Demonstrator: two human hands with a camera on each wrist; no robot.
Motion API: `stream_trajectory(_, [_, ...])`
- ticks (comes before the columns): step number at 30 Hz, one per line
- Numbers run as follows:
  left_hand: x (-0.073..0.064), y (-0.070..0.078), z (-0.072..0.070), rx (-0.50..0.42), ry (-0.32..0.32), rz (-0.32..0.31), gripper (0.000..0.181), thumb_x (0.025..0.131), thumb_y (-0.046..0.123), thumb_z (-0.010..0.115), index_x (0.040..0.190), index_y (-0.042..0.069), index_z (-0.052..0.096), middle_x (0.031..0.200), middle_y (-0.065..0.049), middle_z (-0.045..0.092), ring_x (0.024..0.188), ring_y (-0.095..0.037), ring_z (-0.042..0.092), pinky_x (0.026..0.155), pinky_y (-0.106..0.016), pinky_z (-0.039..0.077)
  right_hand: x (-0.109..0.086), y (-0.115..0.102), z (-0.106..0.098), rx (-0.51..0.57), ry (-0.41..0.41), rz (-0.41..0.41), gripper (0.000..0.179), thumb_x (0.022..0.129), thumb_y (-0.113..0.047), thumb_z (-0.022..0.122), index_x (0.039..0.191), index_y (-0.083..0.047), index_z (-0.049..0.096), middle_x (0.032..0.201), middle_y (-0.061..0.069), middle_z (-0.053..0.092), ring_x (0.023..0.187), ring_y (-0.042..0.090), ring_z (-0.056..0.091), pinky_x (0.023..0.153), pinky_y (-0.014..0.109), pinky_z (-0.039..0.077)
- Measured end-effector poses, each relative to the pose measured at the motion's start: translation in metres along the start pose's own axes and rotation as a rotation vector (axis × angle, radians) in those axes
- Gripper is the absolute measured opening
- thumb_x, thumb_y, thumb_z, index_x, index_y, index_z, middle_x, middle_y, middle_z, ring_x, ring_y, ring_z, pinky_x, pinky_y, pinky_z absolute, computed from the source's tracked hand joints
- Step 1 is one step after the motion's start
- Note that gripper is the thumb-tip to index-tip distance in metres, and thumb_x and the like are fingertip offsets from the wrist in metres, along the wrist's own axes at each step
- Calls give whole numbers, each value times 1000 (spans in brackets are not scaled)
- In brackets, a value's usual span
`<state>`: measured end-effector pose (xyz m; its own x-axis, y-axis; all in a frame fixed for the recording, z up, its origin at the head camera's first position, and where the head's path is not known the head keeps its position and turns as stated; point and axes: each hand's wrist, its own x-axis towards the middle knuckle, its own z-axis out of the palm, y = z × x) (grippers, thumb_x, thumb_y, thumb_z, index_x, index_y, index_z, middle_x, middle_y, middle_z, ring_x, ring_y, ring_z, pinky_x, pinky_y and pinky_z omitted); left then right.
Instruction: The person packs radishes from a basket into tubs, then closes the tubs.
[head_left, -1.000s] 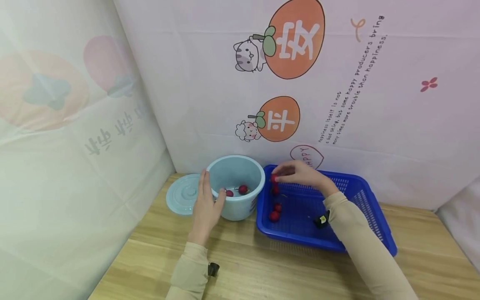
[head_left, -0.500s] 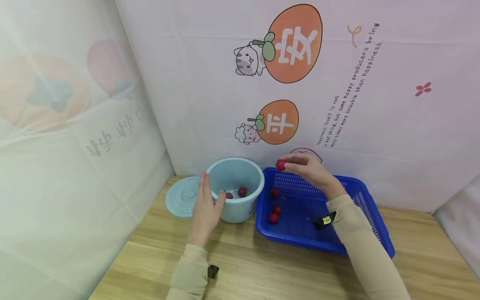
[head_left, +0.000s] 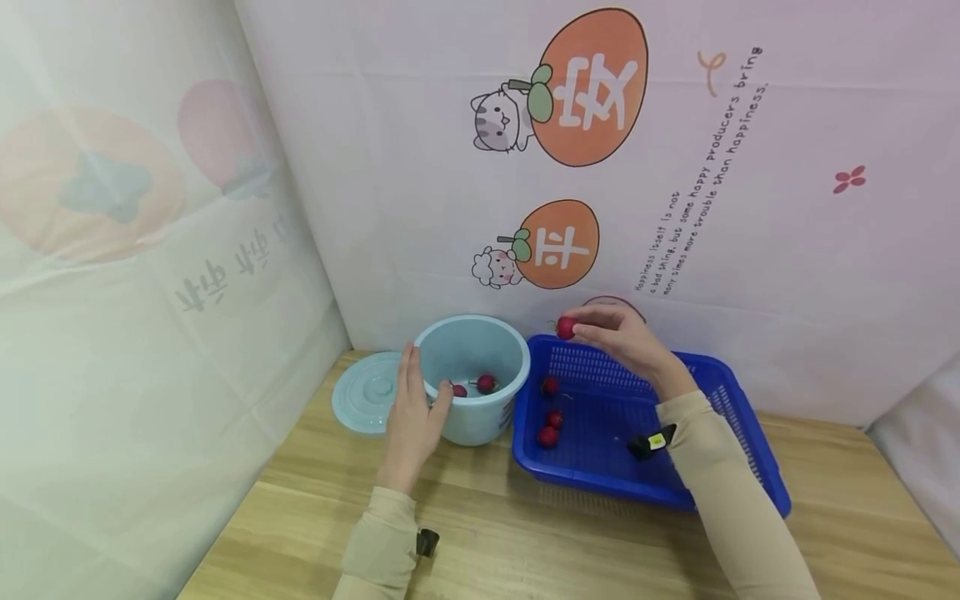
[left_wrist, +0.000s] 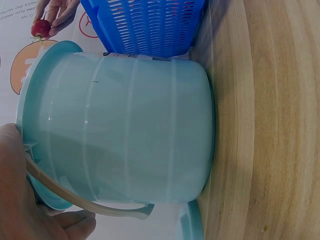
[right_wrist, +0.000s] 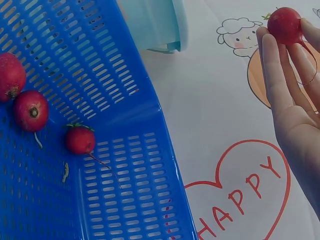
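My right hand (head_left: 622,335) pinches a round red radish (head_left: 566,327) between thumb and fingertips, above the back left of the blue basket (head_left: 652,479). A thin root trails from that radish in the right wrist view. Against the near left side of a light blue bucket (head_left: 480,421) rests my left hand (head_left: 411,421), fingers straight and thumb at the rim. Inside the bucket lie a radish (head_left: 487,383) and another radish (head_left: 459,390) partly hidden by the rim. Three radishes sit along the basket's left side, one (right_wrist: 80,140) with short green stems.
A light blue lid (head_left: 366,393) lies on the wooden table (head_left: 510,533) left of the bucket. The bucket's curved handle (left_wrist: 85,202) hangs down its side. Basket and bucket stand side by side, close to a printed cloth backdrop (head_left: 405,167).
My right hand has lifted the radish out of the basket, up and slightly right, to above the basket's rim. The left hand has stayed at the bucket.
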<state>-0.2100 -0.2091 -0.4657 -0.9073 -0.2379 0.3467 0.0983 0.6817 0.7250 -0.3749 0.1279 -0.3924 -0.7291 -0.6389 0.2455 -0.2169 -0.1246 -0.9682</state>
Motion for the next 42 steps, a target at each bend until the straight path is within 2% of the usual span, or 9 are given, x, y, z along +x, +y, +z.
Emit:
stream_trajectory(8, [2,-2,1,3,-8,3,79,109,44,49,171,12,13,178,1,9,129,-41,60,105,-58,51,5,-1,11,-100,-18,10,27,105,-6,64,130,0,71,123,10,74,113,23,70,101,42,57])
stream_trajectory(12, [2,-2,1,1,1,5,78,109,44,49,171,12,14,178,1,10,134,-40,56,107,-58,49,11,0,22,-114,-46,19,29,104,-8,66,131,-2,71,124,10,74,114,24,70,102,43,56])
stream_trajectory(20, [2,-1,1,1,9,17,78,108,44,49,170,10,16,177,-2,11,129,-41,59,104,-59,51,26,9,50,-166,-90,38,31,100,-14,73,129,-5,73,125,13,74,116,28,69,101,39,56])
stream_trajectory(25, [3,-1,0,5,5,13,78,108,44,50,170,10,16,177,-2,11,133,-41,57,106,-58,50,35,16,69,-181,-116,65,30,100,-18,74,128,-8,75,126,13,74,119,29,68,103,39,54])
stream_trajectory(31, [2,-1,0,4,-24,-13,79,109,45,49,171,11,13,178,2,7,137,-41,54,110,-58,47,45,19,90,-179,-155,53,31,99,-20,75,127,-8,75,125,14,73,116,32,69,105,52,53])
stream_trajectory(35, [2,-2,1,-6,-22,-12,80,109,45,49,171,11,12,178,2,7,141,-41,51,111,-59,46,49,21,98,-194,-184,50,28,100,-18,74,127,-11,76,125,11,74,117,32,70,104,51,54])
stream_trajectory(38, [2,-2,0,-6,-19,-16,80,109,44,50,171,11,13,178,2,7,138,-41,54,109,-60,47,51,21,100,-213,-195,58,28,100,-19,74,127,-13,76,126,9,74,118,31,70,104,46,54])
stream_trajectory(42, [3,-2,-1,-3,-19,-25,79,108,42,52,171,11,13,178,2,8,136,-42,55,109,-60,48,52,21,102,-219,-190,67,28,100,-22,75,127,-14,76,126,9,74,118,30,70,106,46,53])
